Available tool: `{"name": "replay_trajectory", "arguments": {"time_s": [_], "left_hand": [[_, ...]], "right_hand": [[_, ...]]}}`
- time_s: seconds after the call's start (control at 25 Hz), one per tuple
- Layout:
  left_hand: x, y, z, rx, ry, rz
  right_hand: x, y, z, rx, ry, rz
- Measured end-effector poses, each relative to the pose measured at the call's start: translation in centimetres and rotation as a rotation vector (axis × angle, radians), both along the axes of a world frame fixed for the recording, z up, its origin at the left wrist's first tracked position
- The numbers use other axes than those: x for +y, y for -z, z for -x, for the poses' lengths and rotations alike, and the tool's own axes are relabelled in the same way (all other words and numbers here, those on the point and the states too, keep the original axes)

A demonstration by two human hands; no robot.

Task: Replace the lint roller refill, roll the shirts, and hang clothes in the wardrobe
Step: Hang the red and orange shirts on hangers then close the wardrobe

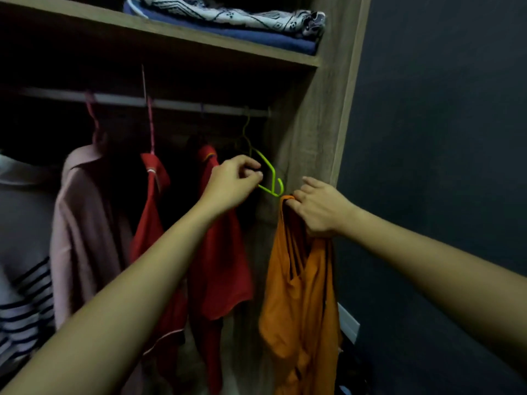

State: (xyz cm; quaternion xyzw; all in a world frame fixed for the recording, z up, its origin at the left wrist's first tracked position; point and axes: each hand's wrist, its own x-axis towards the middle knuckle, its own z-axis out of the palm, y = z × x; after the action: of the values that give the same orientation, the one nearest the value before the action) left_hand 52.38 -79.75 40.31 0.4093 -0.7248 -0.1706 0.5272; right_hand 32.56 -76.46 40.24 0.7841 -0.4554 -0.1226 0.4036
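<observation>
A bare green hanger hangs from the wardrobe rail at its right end. My left hand pinches the hanger's lower arm. My right hand grips the top edge of an orange garment, which dangles limp just right of and below the hanger's end. The garment's top sits close to the hanger tip; I cannot tell whether they touch.
Two red garments, a pink shirt and a striped top hang on the rail to the left. Folded blue and patterned cloth lies on the upper shelf. The wardrobe's wooden side panel stands close behind my right hand.
</observation>
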Motion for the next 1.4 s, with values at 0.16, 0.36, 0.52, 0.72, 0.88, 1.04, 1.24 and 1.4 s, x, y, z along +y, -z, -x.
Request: {"name": "replay_trajectory", "arguments": {"time_s": [0.16, 0.36, 0.52, 0.72, 0.88, 1.04, 1.24, 1.4], "left_hand": [[-6.7, -2.1, 4.1, 0.084, -0.182, -0.18], [-12.1, -1.5, 7.8, 0.145, -0.184, -0.429], [-13.0, -2.1, 8.5, 0.246, -0.209, -0.308], [-8.9, -4.2, 6.9, 0.44, -0.057, -0.204], [-0.9, -3.5, 4.1, 0.591, 0.192, -0.202], [7.6, -0.4, -2.0, 0.487, 0.291, -0.227], [13.8, 4.4, -11.0, 0.304, 0.086, -0.292], [16.2, 7.1, -17.1, 0.093, -0.379, -0.16]], "right_hand": [[-1.1, 0.6, 0.4, 0.044, 0.066, 0.007], [-1.7, 0.9, 0.8, 0.082, 0.047, 0.011], [-2.1, 1.1, 0.9, 0.07, 0.036, 0.018], [-1.9, 1.1, 0.8, 0.069, 0.049, 0.039], [-1.6, 0.9, 0.5, 0.061, 0.087, 0.011], [-0.8, 0.8, -0.3, 0.023, 0.107, -0.026], [1.5, 0.2, -2.9, -0.356, 0.201, -0.21], [3.6, 0.6, -5.1, -0.536, 0.203, -0.276]]}}
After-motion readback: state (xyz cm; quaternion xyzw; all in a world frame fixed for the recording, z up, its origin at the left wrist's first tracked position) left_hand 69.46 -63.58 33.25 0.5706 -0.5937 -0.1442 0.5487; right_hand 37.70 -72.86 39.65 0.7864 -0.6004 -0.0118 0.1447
